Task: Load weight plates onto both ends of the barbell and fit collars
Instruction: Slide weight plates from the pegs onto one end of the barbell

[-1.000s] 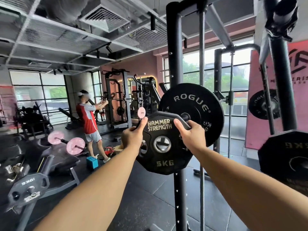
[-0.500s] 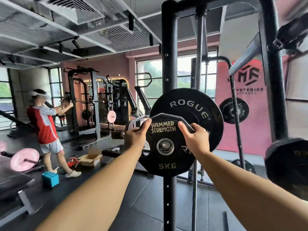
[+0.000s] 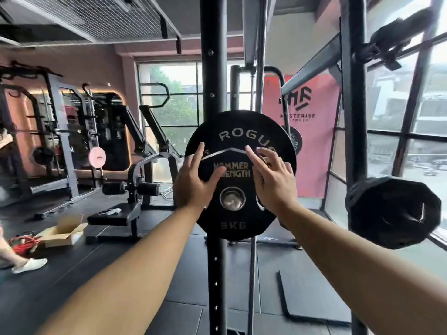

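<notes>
A black 5 kg Hammer Strength plate (image 3: 233,222) sits on the barbell sleeve, whose steel end (image 3: 232,199) shows through its hole. Behind it is a larger black Rogue plate (image 3: 242,124). My left hand (image 3: 194,181) lies flat on the small plate's left half with straight fingers. My right hand (image 3: 272,178) presses its right half, fingers extended. Both plates hang in front of the black rack upright (image 3: 214,68). No collar is in view.
Another black plate (image 3: 393,211) sticks out on a peg at the right, close to my right forearm. A second rack post (image 3: 353,105) rises beside it. A padded machine (image 3: 121,213), a cardboard box (image 3: 64,232) and a person's slippered foot (image 3: 29,264) are at the left.
My hands have let go of the small plate's top rim and now lie flat against its face. The plate has slid along the sleeve against the Rogue plate. My view turned right.
</notes>
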